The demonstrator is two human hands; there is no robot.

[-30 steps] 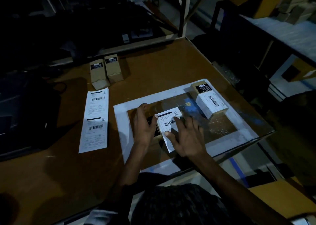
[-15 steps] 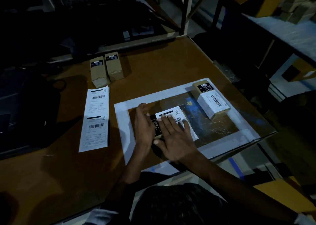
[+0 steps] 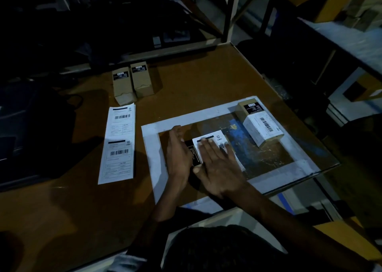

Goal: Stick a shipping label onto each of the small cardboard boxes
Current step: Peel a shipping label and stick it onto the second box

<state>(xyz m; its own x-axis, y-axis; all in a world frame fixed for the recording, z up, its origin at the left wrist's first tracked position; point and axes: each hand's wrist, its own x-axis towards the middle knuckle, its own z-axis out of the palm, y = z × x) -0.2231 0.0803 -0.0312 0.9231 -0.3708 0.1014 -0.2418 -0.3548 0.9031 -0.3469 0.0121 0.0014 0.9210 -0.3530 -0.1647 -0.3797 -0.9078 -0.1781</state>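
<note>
While the right hand [image 3: 219, 168] lies flat, fingers spread, pressing a white label [image 3: 215, 141] onto the box under it (mostly hidden), the left hand [image 3: 177, 154] rests open against that box's left side. A labelled box [image 3: 261, 127] lies far right on the desk [image 3: 206, 81]; two bare boxes [image 3: 132, 83] stand beyond a strip of labels [image 3: 118, 143] at left.

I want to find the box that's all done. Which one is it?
Look at the white-bordered mat on the brown table. In its far right corner lies a small cardboard box, untouched. Only it wears a finished white barcode label; the two boxes at the table's back have none.
</note>
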